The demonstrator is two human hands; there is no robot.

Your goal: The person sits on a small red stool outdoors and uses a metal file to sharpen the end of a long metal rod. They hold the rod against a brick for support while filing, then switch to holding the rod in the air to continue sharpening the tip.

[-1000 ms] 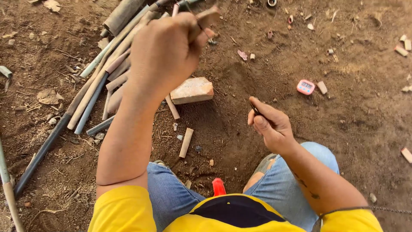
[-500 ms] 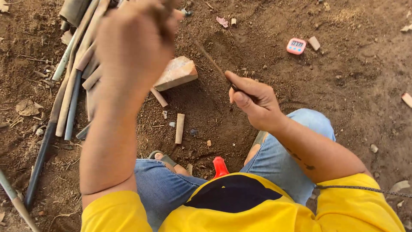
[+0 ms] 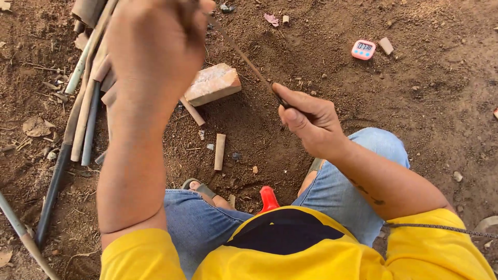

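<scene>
My left hand (image 3: 153,49) is raised close to the camera, clenched around the upper end of a thin dark strip (image 3: 244,57). The strip runs diagonally down to my right hand (image 3: 308,119), which pinches its lower end between thumb and fingers above my right knee. I am crouched on bare soil in blue jeans and a yellow shirt. A pale brick (image 3: 212,84) lies on the ground between my hands, partly hidden by my left forearm.
A bundle of long bamboo stalks and split strips (image 3: 83,114) lies at the left. Short cut wood pieces (image 3: 220,151) rest near my sandalled foot. A small pink digital timer (image 3: 363,50) sits at the upper right. A red handle (image 3: 268,198) pokes up between my knees.
My left hand has risen closer to the camera and the strip is now stretched taut between both hands. My right hand has moved slightly up and left.
</scene>
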